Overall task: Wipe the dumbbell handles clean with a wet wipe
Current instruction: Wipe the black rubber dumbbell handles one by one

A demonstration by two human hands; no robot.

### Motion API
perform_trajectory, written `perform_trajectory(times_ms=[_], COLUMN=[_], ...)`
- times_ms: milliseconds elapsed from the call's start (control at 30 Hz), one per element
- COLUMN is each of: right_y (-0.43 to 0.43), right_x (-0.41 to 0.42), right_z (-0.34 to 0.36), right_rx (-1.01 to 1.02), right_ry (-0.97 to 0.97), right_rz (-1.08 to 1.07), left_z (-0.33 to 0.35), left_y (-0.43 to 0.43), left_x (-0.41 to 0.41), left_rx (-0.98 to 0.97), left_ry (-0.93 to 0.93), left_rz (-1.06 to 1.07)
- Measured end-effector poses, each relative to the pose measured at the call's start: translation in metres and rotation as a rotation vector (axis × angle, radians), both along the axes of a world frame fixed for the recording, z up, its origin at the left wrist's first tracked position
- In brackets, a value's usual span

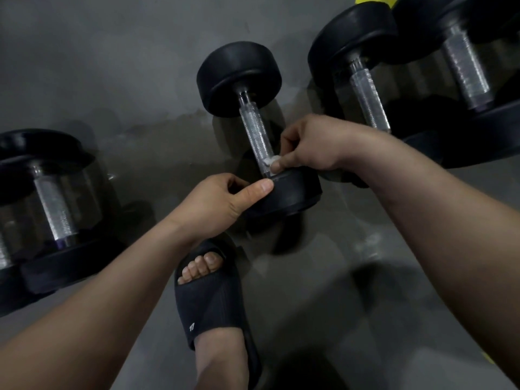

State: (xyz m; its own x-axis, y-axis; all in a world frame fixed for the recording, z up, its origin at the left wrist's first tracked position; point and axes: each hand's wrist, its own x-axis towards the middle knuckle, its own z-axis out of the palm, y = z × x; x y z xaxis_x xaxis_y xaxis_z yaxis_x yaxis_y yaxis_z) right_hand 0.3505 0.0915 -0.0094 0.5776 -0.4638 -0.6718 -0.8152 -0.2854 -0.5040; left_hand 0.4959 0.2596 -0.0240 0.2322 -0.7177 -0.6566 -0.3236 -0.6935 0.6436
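Nearest, cut off above the ankle by the bottom edge: a bare foot in a black rubber slide sandal point(216, 305), flat on the grey concrete floor point(323, 291). Just beyond the toes, the left hand point(216, 201) gripping the rim of the near black rubber head point(292, 192) of the middle dumbbell, thumb laid along its top edge, fingers curled out of sight beneath. Close beside it, the right hand point(312, 147) pinching a small crumpled white wet wipe point(269, 161) against the near end of the knurled silver metal handle point(253, 128), just where bar meets head; most of the wipe hidden under thumb and fingers. Farther up, the far black head point(239, 77), slightly blurred. Off to the left, another black dumbbell with a silver grip point(55, 204), cropped by the frame edge. To the right, two larger black dumbbells point(368, 99), near heads partly covered by the right forearm. At the top edge, a yellow scrap point(371, 0), too cropped to identify.
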Motion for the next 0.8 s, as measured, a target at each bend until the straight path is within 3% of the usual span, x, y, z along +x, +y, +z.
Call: perform_trajectory(times_ms=[67, 200, 367, 533, 800], right_y=[-0.001, 0.004, 0.004, 0.007, 0.017], right_x=[0.003, 0.012, 0.007, 0.030, 0.017], right_z=[-0.002, -0.016, -0.012, -0.030, -0.037], right_rx=[-0.018, -0.072, -0.002, -0.087, -0.144], right_ry=[-0.033, -0.227, -0.147, -0.306, -0.365], right_rz=[-0.033, -0.339, -0.252, -0.586, -0.486], left_z=[-0.001, -0.001, 0.002, 0.003, 0.001], left_y=[0.000, 0.001, -0.001, -0.001, 0.000], left_x=[0.000, 0.001, 0.000, -0.001, 0.000], left_rx=[-0.001, -0.007, 0.005, 0.001, -0.008], left_ry=[0.010, 0.037, 0.012, 0.027, 0.007], left_rz=[-0.001, 0.000, 0.004, 0.015, 0.006])
